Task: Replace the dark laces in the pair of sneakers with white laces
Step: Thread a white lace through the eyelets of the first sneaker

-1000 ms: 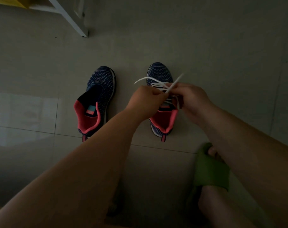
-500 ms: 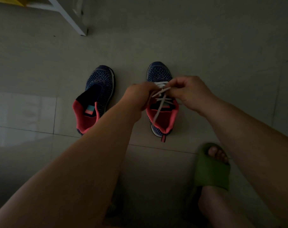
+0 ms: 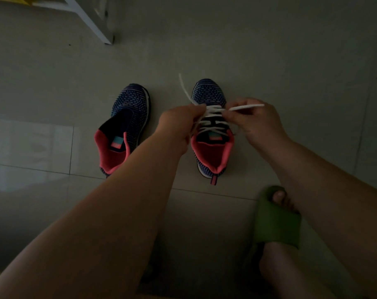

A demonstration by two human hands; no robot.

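Over the right sneaker [image 3: 212,134] on the tiled floor [image 3: 269,61], left hand [image 3: 179,124] and right hand [image 3: 255,121] each pinched one end of the white lace [image 3: 213,117], already threaded through its eyelets. Left of it stood the unlaced sneaker [image 3: 127,126]; near its heel, a green slipper [image 3: 277,223].

Two sneakers side by side on floor, left sneaker [image 3: 127,128], right sneaker [image 3: 211,134], slipper [image 3: 276,221] nearer right.

Dim tiled floor [image 3: 269,50], white furniture leg [image 3: 90,20]
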